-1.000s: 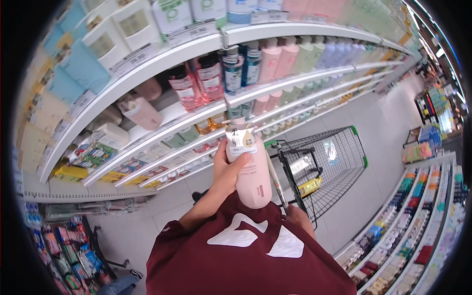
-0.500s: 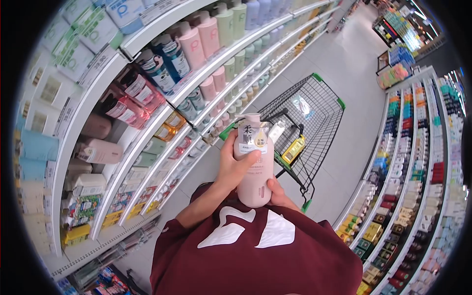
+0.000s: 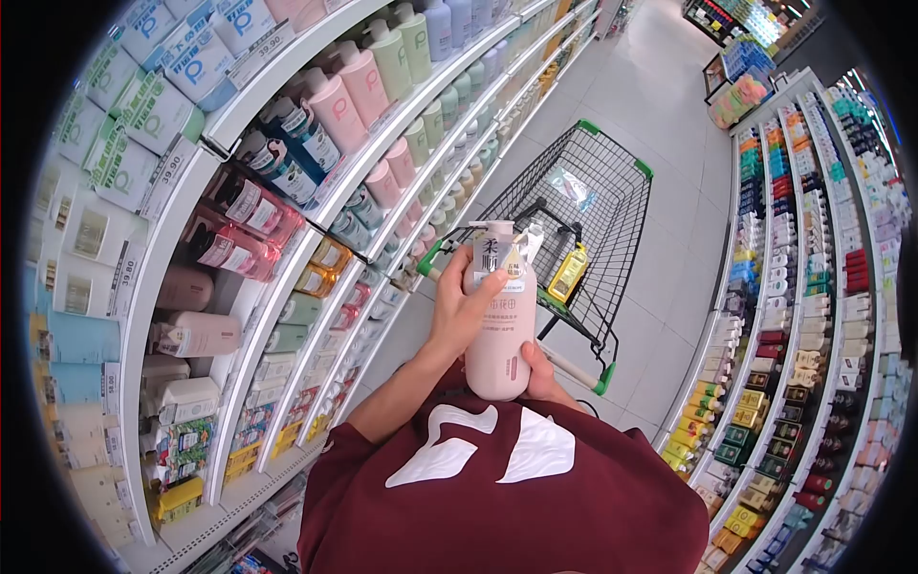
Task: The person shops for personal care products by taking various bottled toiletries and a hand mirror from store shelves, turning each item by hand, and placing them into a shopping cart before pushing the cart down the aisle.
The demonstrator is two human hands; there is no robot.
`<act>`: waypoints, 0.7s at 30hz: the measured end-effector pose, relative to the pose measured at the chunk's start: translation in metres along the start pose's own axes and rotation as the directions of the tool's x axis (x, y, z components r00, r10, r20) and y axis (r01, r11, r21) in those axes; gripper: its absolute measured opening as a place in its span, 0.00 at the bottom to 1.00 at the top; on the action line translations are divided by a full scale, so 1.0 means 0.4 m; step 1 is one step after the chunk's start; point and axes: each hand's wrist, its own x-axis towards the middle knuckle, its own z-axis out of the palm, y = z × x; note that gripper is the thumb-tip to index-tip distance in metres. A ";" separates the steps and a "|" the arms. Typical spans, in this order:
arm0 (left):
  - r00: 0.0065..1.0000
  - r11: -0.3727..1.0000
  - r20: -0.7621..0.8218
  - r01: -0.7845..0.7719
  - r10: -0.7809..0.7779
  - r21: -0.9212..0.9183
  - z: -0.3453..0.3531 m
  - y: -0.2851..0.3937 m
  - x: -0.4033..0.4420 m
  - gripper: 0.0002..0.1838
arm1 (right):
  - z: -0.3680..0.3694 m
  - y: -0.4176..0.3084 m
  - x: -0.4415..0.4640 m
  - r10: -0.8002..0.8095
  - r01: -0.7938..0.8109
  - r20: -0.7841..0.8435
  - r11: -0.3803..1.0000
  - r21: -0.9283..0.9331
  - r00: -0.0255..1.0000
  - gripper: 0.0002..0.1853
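Head view: a pale-pink plastic pump bottle with a printed label (image 3: 501,349) is held in front of the chest, between both hands. Its upper left side is clamped by the left hand (image 3: 461,311), thumb laid across the front. Its lower right side is touched by the right hand (image 3: 543,375); those fingers are hidden, so whether they are closed can't be told.

Key relation: the long axis is pointed away from the body, pump head far, base near the maroon shirt (image 3: 507,521). The left hand is set nearer the pump, the right nearer the base. The black wire shopping cart with green corners (image 3: 623,251) is parked beyond, far and right; a yellow bottle (image 3: 569,272) is carried in it. White shelving (image 3: 212,163) is lined up along the left, well apart from the right hand.
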 end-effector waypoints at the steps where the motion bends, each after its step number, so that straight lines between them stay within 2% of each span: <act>1: 1.000 1.000 -0.014 0.013 -0.013 -0.003 0.002 -0.001 -0.003 0.19 | 0.001 0.001 -0.001 -0.012 0.012 0.006 1.000 -0.007 1.000 0.44; 5: 1.000 0.995 -0.023 -0.017 0.015 -0.101 0.010 -0.001 -0.013 0.19 | 0.004 0.000 -0.013 -0.001 0.001 -0.010 1.000 0.011 1.000 0.44; 8: 0.999 0.987 -0.001 0.054 -0.054 -0.149 0.011 -0.007 -0.014 0.22 | -0.013 0.006 -0.016 0.004 -0.003 -0.037 1.000 0.004 0.999 0.44; 10: 0.996 0.996 0.016 0.086 -0.086 0.024 0.014 -0.004 -0.014 0.25 | -0.007 0.000 -0.013 0.002 -0.002 -0.029 1.000 -0.006 1.000 0.44; 14: 0.999 0.999 -0.007 0.046 -0.046 0.003 0.014 -0.006 -0.009 0.27 | -0.010 -0.002 -0.006 -0.017 0.017 -0.001 0.997 -0.081 1.000 0.45; 21: 1.000 0.999 -0.007 0.014 -0.014 0.033 0.006 -0.010 -0.009 0.27 | -0.026 -0.005 -0.004 0.018 -0.015 0.031 0.995 -0.095 0.999 0.45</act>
